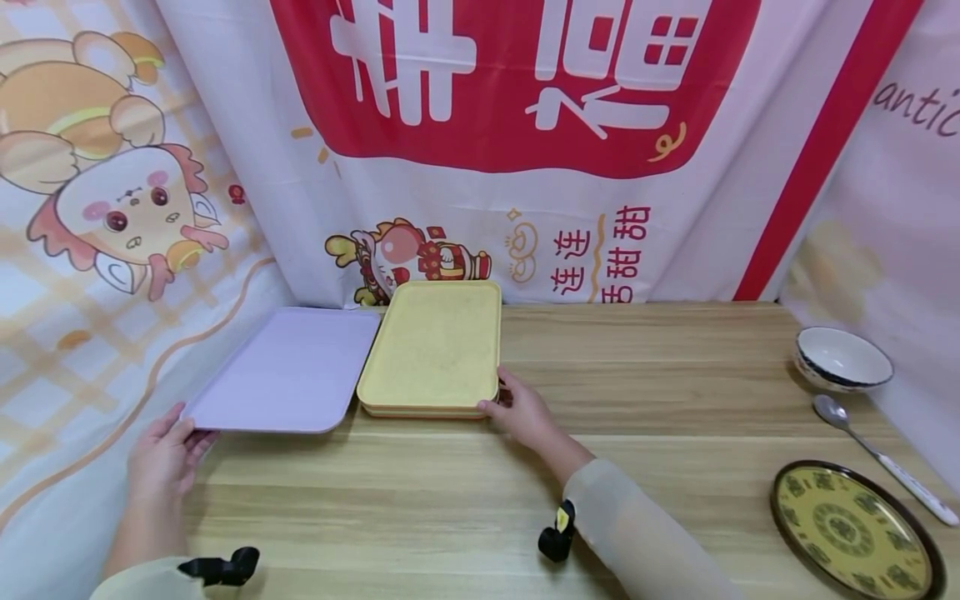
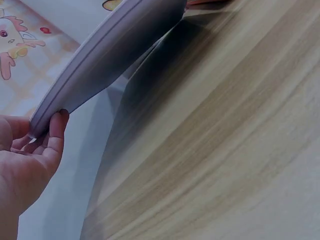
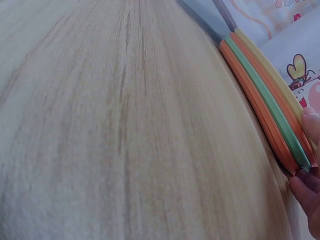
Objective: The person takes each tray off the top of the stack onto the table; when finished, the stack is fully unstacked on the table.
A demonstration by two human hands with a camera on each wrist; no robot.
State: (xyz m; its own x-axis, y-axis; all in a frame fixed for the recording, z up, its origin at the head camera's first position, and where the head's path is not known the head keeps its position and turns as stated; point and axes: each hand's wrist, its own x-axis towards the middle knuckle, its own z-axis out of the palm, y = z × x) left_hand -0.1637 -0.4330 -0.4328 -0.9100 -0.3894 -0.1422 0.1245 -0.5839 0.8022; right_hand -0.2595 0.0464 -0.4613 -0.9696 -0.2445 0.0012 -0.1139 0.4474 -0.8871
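Observation:
A lilac tray is at the left of the table, its near left corner pinched between the thumb and fingers of my left hand. In the left wrist view the tray's underside shows, tilted and raised off the wood at my hand's end. Beside it on the right lies a stack of trays, with orange and green rims below a yellow top tray. My right hand grips the stack's near right corner, thumb on the upper rim and fingers beneath the lower edge.
At the right stand a white bowl with a dark patterned outside, a spoon and a round yellow plate with a dark rim. Printed cloths hang behind the wooden table and along its sides.

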